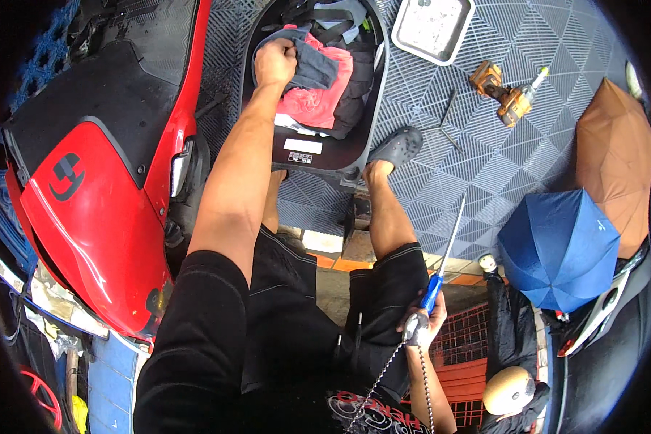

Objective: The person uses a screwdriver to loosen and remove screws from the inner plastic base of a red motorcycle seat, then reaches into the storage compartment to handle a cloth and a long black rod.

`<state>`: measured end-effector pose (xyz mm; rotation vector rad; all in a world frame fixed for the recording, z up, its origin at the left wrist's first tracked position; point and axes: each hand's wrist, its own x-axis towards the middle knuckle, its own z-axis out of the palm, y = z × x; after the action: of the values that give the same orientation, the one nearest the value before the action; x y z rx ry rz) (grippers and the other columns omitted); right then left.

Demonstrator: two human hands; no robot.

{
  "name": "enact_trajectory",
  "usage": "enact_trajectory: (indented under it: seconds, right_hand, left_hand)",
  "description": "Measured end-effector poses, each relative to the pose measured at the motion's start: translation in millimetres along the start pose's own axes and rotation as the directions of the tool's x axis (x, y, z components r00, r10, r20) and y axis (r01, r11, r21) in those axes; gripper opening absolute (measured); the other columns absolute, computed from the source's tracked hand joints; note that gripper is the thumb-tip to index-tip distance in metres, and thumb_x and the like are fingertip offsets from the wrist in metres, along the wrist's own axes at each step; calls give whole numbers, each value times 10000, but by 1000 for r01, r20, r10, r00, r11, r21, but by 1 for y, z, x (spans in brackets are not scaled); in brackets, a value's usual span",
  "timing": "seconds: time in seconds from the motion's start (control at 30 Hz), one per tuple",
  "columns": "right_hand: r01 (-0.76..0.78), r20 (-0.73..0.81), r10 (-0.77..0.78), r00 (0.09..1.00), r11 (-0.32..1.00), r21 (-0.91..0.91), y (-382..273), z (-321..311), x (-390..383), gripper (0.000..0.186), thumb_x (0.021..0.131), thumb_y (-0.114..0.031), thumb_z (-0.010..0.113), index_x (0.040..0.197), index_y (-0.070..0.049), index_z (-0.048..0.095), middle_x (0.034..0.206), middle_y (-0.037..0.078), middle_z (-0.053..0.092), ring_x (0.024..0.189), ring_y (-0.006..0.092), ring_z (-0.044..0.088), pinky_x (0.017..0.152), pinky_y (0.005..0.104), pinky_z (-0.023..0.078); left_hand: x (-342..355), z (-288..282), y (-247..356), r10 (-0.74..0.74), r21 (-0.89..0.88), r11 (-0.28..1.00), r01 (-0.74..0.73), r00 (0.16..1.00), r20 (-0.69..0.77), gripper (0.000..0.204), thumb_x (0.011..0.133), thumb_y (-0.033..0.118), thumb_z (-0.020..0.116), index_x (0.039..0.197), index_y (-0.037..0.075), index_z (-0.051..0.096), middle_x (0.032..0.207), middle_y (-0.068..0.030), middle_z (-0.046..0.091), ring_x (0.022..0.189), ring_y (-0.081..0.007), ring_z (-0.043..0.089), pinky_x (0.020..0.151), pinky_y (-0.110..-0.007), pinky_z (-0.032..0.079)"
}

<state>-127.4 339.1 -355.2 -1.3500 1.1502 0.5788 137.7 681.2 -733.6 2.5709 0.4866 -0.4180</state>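
My left hand (273, 64) is closed on a dark grey cloth (317, 69) lying over pink fabric (325, 101) in an open black storage box (376, 101). Black fabric and straps also fill the box. Low on the right, my right hand (432, 322) grips the blue handle of a long screwdriver (432, 289), its metal shaft pointing up and away from me. A silver pendant (417, 329) on a beaded chain hangs in front of that hand, hiding part of it.
A red scooter body (94, 210) flanks me on the left. On the tiled mat lie a white-rimmed tray (432, 29), an orange-black drill (505, 98) and a thin metal wrench (448, 119). Blue (557, 242) and brown umbrellas (611, 159) are at right, above a round tan object (506, 390).
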Motion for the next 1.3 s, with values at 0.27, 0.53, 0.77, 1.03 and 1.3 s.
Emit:
enact_trajectory:
  seconds: [0.27, 0.53, 0.77, 1.03, 1.3]
  right_hand:
    - [-12, 20, 11, 1000, 997, 70, -1, 4, 1, 332, 907, -249, 604, 1107, -11, 488, 618, -6, 496, 410, 84, 455, 368, 239, 442]
    - [447, 409, -257, 875, 754, -481, -113, 24, -71, 234, 943, -175, 610, 1084, 12, 608, 750, 97, 644, 652, 125, 615, 623, 280, 506]
    - [841, 688, -486, 539, 361, -404, -222, 31, -224, 353, 869, -148, 661, 1155, 53, 612, 897, 209, 677, 791, 307, 669, 731, 369, 524]
    - [956, 855, -435, 281, 47, -291, -222, 57, -329, 335, 847, -118, 668, 1136, 50, 634, 928, 221, 688, 823, 302, 696, 767, 344, 522]
    - [919, 934, -296, 201, -274, -284, -171, 141, -429, 369, 811, -112, 675, 1167, -24, 635, 796, 172, 652, 662, 340, 655, 606, 407, 524]
  left_hand:
    - [-47, -48, 13, -323, -832, 83, 549, 804, 499, 205, 924, 243, 656, 997, 55, 618, 753, 42, 485, 647, -94, 429, 610, -241, 390]
    - [-201, -244, 148, 63, -673, -596, 439, 860, 506, 183, 984, 255, 484, 924, 82, 496, 793, -7, 434, 668, -136, 407, 590, -271, 355]
    - [-348, -425, 227, 116, -669, -677, 308, 942, 316, 152, 971, 254, 520, 957, 102, 528, 790, 8, 400, 699, -133, 416, 646, -269, 405]
    - [-450, -527, 189, -178, -737, -676, -11, 973, 148, 163, 1005, 194, 481, 1026, 44, 542, 930, -60, 534, 752, -114, 468, 672, -255, 416]
    - [-533, -593, 75, -370, -846, -508, -163, 928, 44, 120, 1020, 157, 482, 1018, 70, 564, 935, -29, 572, 733, -57, 445, 646, -207, 397]
